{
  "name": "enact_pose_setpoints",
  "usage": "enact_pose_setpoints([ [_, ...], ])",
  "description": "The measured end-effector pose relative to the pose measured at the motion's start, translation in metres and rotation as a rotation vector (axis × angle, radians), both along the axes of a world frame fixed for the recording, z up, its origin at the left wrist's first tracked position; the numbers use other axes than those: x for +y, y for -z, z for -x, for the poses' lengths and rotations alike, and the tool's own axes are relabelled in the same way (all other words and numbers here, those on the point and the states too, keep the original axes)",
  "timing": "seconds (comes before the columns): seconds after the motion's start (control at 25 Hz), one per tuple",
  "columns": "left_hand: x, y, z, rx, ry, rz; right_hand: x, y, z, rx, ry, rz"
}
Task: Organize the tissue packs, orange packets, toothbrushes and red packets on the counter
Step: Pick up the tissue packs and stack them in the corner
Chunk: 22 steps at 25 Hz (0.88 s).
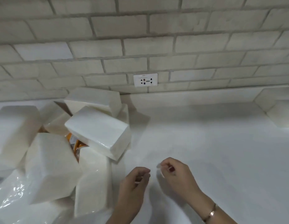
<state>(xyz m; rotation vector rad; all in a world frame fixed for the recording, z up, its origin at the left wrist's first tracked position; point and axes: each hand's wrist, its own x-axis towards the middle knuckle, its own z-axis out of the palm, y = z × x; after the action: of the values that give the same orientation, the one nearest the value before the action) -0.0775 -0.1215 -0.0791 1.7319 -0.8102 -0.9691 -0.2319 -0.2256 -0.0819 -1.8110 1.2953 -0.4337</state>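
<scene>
As orange packets (74, 141) show between tissue packs (98, 130), left hand (134, 181) and right hand (176, 174) hang half-curled, empty.

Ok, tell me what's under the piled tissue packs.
Orange packets show through a gap between the tissue packs; how many, and anything else beneath, is covered.

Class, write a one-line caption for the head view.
Left hand and right hand poised over the counter beside a heap of tissue packs, an orange packet peeking through.
</scene>
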Motion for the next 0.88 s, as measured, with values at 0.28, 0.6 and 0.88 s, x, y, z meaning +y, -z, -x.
enact_pose_setpoints([
  [0.28,0.01,-0.064,-0.052,0.093,-0.605,0.435,0.0,-0.082,-0.104,-0.447,0.023,0.059],
  [0.6,-0.035,-0.054,-0.088,0.376,-0.561,0.302,-0.037,-0.085,-0.184,-0.304,0.08,-0.112],
  [0.88,-0.038,-0.055,-0.075,0.311,-0.567,0.502,-0.026,-0.086,-0.165,-0.458,0.003,-0.213],
])
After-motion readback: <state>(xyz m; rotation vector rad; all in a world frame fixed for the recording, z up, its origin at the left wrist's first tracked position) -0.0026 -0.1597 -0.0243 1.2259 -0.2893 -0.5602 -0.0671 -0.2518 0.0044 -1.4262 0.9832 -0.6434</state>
